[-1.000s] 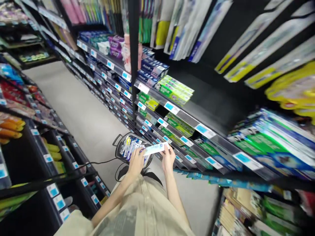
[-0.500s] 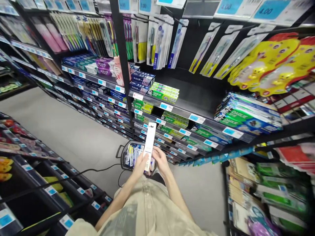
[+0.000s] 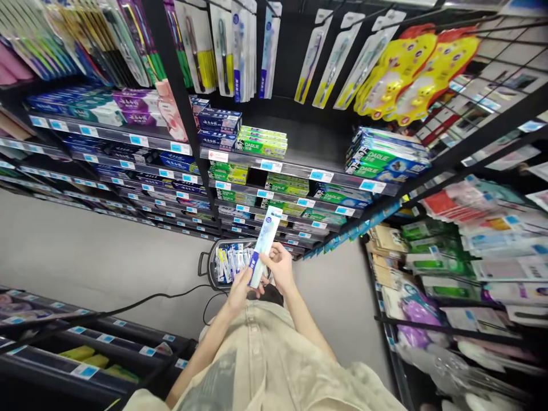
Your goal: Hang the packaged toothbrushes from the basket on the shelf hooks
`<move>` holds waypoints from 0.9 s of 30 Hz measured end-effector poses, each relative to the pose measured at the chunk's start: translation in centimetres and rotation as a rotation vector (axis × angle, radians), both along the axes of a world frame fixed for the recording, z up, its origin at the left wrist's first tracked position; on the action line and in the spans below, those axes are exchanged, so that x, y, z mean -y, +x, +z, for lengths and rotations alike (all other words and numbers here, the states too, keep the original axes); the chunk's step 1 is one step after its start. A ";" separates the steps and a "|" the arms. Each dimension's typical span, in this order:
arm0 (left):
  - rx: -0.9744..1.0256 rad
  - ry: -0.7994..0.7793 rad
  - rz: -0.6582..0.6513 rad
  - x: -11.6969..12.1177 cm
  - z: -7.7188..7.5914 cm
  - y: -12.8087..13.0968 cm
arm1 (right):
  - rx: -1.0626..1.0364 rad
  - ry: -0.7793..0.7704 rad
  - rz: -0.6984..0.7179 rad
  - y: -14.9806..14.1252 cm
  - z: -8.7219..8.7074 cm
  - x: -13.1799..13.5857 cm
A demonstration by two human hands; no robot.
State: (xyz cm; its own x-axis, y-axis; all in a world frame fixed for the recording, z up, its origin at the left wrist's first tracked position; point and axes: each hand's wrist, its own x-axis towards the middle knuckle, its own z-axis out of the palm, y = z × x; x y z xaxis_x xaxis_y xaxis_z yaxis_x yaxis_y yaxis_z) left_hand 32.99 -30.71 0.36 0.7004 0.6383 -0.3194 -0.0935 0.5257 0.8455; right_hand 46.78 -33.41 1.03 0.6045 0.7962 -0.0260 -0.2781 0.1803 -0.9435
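Note:
A packaged toothbrush [image 3: 266, 237] with a white and blue front is held tilted in front of my body. My left hand [image 3: 240, 290] grips its lower end, with the thumb on the front. My right hand [image 3: 280, 267] is closed on its right edge, thumb and fingers against the pack. Just beyond my hands, a dark basket [image 3: 211, 268] on the floor holds many similar toothbrush packs [image 3: 233, 260]. Part of the basket is hidden behind my hands and the pack.
A shelf ahead bears toothpaste boxes [image 3: 263, 141], with toothbrush packs [image 3: 237, 54] and yellow chick-shaped packs [image 3: 398, 77] hanging above. A dark cable [image 3: 149, 297] runs across at the left. Packaged goods [image 3: 432, 257] line a rack at the right.
The toothbrush pack has been turned from its plain white back to its printed blue front and now leans more to the right. The view has swung rightward.

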 end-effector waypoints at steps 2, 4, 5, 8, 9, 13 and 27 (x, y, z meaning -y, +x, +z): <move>-0.011 0.051 0.027 0.0 -0.3 -0.7 | 0.001 -0.008 -0.006 -0.5 0.2 -0.1; -0.014 0.067 0.039 -0.1 -0.6 -1.1 | -0.020 -0.019 -0.009 -1.0 0.3 -0.2; -0.015 0.065 0.048 -0.1 -0.8 -1.2 | -0.029 -0.023 -0.013 -1.2 0.4 -0.3; -0.039 0.046 0.109 -0.3 -1.0 -1.5 | -0.038 -0.030 -0.044 -1.8 0.4 -0.3; -0.050 0.047 0.134 -0.4 -1.1 -1.5 | -0.036 -0.029 -0.058 -2.0 0.4 -0.3; -0.095 0.096 0.241 -0.8 -1.3 -1.8 | -0.037 -0.008 -0.135 -1.9 0.2 -0.3; -0.076 0.014 0.435 -0.9 -0.8 0.4 | 0.116 -0.095 0.197 -3.0 -0.3 0.2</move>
